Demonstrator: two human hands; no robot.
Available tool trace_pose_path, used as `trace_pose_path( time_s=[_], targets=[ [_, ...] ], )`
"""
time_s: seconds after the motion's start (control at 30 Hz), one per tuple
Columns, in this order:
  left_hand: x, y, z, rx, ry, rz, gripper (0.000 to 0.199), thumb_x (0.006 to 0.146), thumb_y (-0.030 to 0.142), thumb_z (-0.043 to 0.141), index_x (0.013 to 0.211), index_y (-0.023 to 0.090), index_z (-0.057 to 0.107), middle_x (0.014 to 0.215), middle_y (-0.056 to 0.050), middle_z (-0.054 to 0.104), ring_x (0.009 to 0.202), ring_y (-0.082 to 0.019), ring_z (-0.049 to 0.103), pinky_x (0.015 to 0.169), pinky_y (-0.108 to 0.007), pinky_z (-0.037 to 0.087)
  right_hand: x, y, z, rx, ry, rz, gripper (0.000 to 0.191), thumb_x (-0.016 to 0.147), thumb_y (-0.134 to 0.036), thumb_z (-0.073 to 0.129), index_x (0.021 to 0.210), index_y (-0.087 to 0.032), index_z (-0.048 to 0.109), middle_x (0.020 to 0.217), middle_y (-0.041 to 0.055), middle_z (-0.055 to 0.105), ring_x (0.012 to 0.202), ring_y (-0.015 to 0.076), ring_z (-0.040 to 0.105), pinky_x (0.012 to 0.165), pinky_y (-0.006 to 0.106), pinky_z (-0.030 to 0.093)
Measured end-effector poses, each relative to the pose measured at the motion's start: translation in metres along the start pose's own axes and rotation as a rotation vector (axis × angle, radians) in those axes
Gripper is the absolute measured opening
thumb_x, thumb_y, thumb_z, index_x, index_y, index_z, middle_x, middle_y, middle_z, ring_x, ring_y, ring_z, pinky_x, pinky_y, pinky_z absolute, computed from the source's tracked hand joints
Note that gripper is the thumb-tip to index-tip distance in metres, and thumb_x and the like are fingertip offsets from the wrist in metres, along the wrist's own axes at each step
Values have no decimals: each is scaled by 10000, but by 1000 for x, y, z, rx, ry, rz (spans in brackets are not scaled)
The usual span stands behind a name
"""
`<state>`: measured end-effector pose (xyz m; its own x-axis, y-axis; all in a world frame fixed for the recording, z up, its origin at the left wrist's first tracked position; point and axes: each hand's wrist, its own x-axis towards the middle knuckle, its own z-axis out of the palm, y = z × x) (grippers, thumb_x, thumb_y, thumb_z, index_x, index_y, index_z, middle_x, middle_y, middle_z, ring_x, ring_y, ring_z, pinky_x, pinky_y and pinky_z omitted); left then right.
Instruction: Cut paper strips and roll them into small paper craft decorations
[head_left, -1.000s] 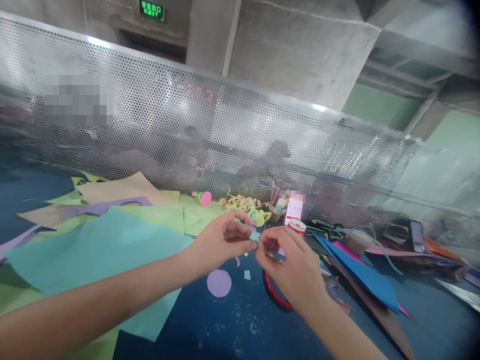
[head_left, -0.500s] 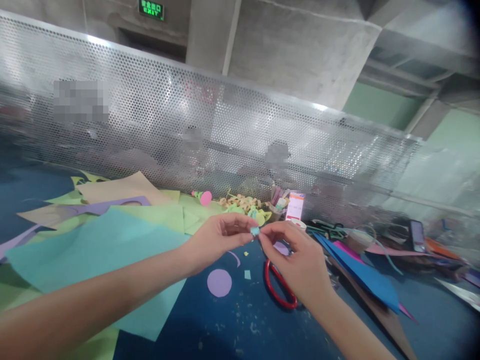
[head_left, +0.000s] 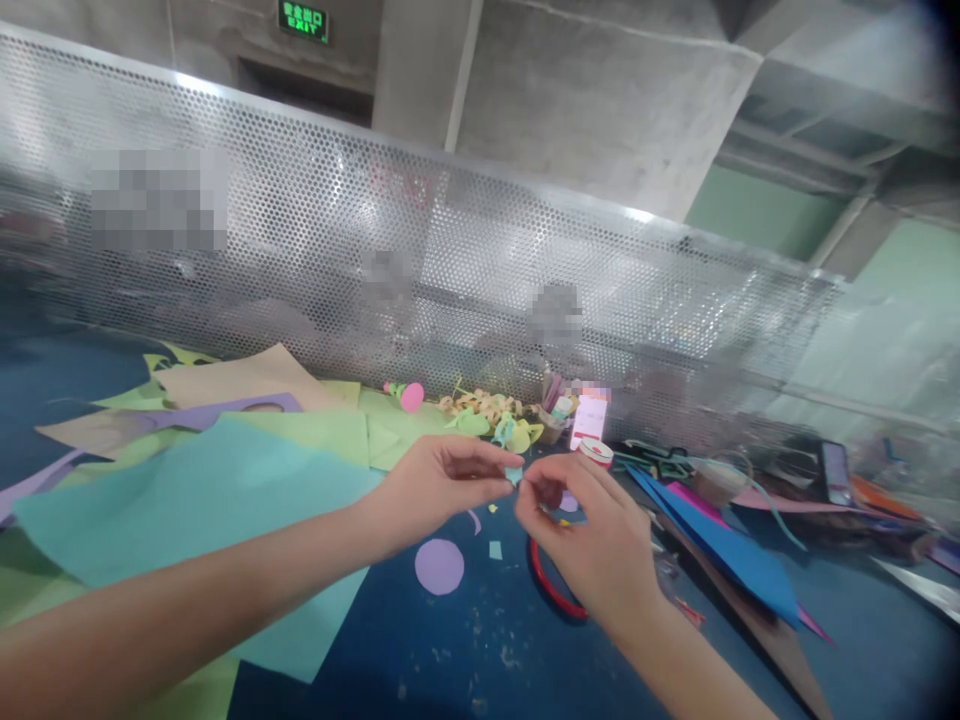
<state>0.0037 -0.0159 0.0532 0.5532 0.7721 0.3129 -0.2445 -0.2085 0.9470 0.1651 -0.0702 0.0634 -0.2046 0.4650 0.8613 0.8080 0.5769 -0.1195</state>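
My left hand [head_left: 435, 485] pinches a small light-blue paper piece [head_left: 514, 475] between thumb and fingertips, above the table. Close against that piece's right edge are the curled, closed fingers of my right hand [head_left: 589, 515]; their tips hide where they meet it. Beneath my right hand lie scissors with a red handle [head_left: 551, 590], partly covered. A purple paper circle [head_left: 439, 566] and a tiny light-blue paper square [head_left: 495, 550] rest on the dark blue table [head_left: 420, 660] below my hands.
Large turquoise [head_left: 187, 500] and green sheets [head_left: 330, 425] spread to the left. Paper flowers [head_left: 487, 408], a white-and-red tape roll [head_left: 596, 452] and a phone [head_left: 589, 420] stand behind. Blue sheets [head_left: 720, 545] lie right. A perforated metal screen [head_left: 465, 240] closes the back.
Both hands have come down slightly. My right fingers have shifted on the light-blue paper piece and curled more, and the tape roll shows more fully.
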Motion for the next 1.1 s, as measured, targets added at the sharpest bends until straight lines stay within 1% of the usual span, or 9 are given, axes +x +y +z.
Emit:
trace_pose_path(
  time_s=[0.17,0.27,0.4,0.5,0.57,0.7,0.83,0.97,1.1],
  targets=[
    [-1,0,4,-77,-84,-45,237,706,191,688,942,181,676,902,-36,699,861,-146,628,787,-265,469,-2,4,2,-104,-31,-77,132,703,-68,525,702,-194,487,635,-27,511,606,110,510,593,221,428],
    [-2,2,5,-109,-76,-50,247,701,214,696,943,179,665,919,-37,691,871,-151,622,813,-289,463,-2,3,1,-112,-58,-72,128,714,-73,516,699,-197,490,643,-19,519,621,117,523,610,229,442],
    [1,2,1,-21,41,-9,231,707,221,688,928,181,632,914,-30,668,877,-153,607,831,-308,448,0,3,0,12,-85,39,85,788,-136,516,770,-206,561,700,-9,576,627,111,545,632,232,461],
    [5,1,-4,22,62,27,194,728,213,668,904,175,598,907,-31,656,879,-152,603,847,-316,438,2,6,-1,113,-111,140,83,811,-185,529,848,-214,597,771,3,620,664,120,579,662,243,479],
    [6,0,-5,42,57,30,168,735,222,660,881,169,595,902,-33,654,871,-150,602,843,-314,440,3,8,-2,130,-100,166,82,812,-190,537,853,-213,605,790,3,629,675,120,589,676,242,481],
    [4,1,-4,55,21,12,170,746,240,647,894,165,612,913,-42,657,881,-157,603,836,-316,447,3,9,-3,100,-103,142,75,801,-176,548,834,-214,602,775,-6,624,666,116,584,673,236,473],
    [2,3,-1,50,8,15,178,732,203,653,900,159,611,922,-46,659,902,-162,607,850,-321,449,3,7,-3,69,-106,98,72,792,-158,543,809,-213,587,751,-7,612,657,119,576,661,238,475],
    [2,4,-1,54,-7,39,168,734,184,643,896,162,601,939,-46,658,908,-168,612,843,-329,462,4,5,-4,48,-93,86,56,790,-174,540,802,-211,580,743,-2,615,653,124,580,655,247,484],
    [1,3,0,77,13,82,152,735,179,637,883,167,609,938,-37,660,887,-163,620,835,-323,476,5,3,-4,43,-91,88,57,788,-176,539,802,-213,580,739,-6,617,643,119,585,647,240,487]
  ],
)
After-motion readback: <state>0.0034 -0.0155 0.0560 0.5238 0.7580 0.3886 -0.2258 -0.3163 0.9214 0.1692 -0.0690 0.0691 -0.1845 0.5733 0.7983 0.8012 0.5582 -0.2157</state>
